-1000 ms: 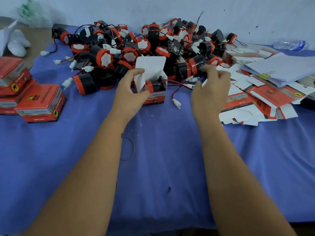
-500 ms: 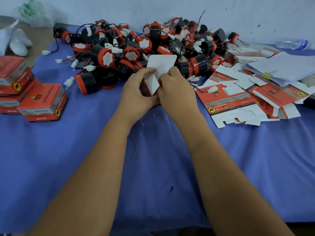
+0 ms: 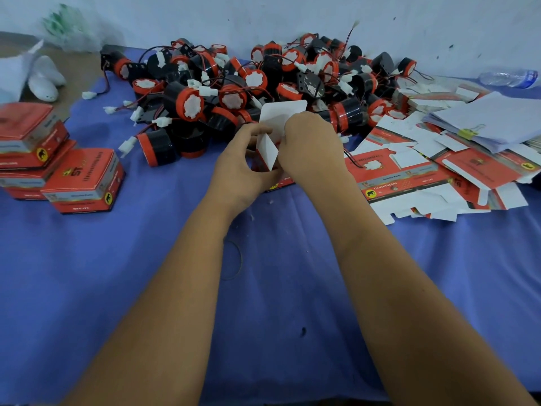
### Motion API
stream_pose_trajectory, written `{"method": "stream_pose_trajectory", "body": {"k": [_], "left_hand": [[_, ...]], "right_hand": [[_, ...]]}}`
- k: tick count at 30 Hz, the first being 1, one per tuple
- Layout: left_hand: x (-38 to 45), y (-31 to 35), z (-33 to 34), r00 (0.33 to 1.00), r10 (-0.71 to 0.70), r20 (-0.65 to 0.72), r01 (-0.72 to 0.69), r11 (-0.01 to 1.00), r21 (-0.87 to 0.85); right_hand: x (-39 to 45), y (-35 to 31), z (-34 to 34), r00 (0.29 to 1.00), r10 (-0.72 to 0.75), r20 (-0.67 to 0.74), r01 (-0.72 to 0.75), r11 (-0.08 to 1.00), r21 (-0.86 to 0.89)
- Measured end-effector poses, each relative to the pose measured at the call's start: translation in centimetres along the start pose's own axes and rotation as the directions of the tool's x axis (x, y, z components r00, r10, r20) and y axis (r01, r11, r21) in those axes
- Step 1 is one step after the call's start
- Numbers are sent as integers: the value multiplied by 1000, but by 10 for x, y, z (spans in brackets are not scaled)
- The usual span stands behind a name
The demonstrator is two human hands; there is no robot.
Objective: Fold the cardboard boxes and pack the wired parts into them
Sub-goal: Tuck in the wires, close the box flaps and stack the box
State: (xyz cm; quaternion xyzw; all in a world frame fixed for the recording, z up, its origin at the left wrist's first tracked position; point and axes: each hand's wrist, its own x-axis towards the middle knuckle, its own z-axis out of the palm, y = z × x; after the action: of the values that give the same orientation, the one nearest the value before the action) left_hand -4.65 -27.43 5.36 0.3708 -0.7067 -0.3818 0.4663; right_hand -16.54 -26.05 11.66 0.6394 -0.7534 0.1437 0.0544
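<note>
Here, the small red-and-white cardboard box (image 3: pixel 270 159) sits on the blue cloth (image 3: pixel 146 273) between my hands, its white lid flap (image 3: pixel 282 114) standing up; my left hand (image 3: pixel 243 171) curls round its left side, thumb at a white side flap; my right hand (image 3: pixel 311 145) closes over the top, fingers bent into the opening, where I cannot see what they touch. Half a second ago the hands stood much the same; a second ago my right hand was away at the pile. Behind lies the heap of wired parts (image 3: pixel 263 89), black plastic drums with red rims and thin wires; flat unfolded boxes (image 3: pixel 424 171) spread to the right; closed boxes (image 3: pixel 85 180) stack at left.
</note>
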Motion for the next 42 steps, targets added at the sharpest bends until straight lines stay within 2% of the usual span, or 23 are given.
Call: {"method": "stream_pose_trajectory", "body": {"k": [12, 16, 19, 23, 26, 29, 34, 36, 38, 39, 40, 42], "left_hand": [[1, -5, -2, 1000, 3, 4, -3, 999, -32], [2, -5, -4, 1000, -23, 16, 24, 999, -31], [3, -7, -6, 999, -34, 33, 35, 999, -38], [4, -8, -6, 998, -46, 45, 48, 997, -53], [4, -10, -5, 998, -45, 40, 46, 998, -46], [4, -10, -3, 998, -44, 34, 45, 998, -35], [2, -9, 0, 998, -50, 30, 51, 998, -24], [2, -9, -1, 998, -59, 30, 60, 998, -34], [3, -11, 0, 997, -72, 21, 73, 996, -44], [3, -12, 0, 997, -83, 9, 83, 995, -49], [3, -13, 0, 995, -95, -6, 94, 994, -54], [5, -13, 1, 992, -118, -36, 115, 991, -64]], "right_hand": [[6, 1, -2, 994, 60, 93, -68, 994, 84], [3, 9, -1, 995, 13, 101, -29, 988, 152], [1, 13, 5, 993, -33, 110, 27, 998, 63], [-6, 15, 14, 982, -188, 9, 188, 974, -125], [-17, 14, 18, 968, -248, 36, 250, 952, -174], [-23, 15, 18, 967, -256, -11, 250, 953, -173], [-36, 22, 26, 930, -285, -231, 272, 958, -84], [-40, 22, 27, 908, -238, -345, 254, 967, 2], [-42, 24, 22, 865, -109, -490, 190, 975, 118], [-41, 26, 19, 861, -31, -507, 138, 975, 174], [-40, 29, 16, 879, 48, -473, 71, 971, 230], [-37, 39, 11, 948, 174, -267, -84, 944, 319]]}}
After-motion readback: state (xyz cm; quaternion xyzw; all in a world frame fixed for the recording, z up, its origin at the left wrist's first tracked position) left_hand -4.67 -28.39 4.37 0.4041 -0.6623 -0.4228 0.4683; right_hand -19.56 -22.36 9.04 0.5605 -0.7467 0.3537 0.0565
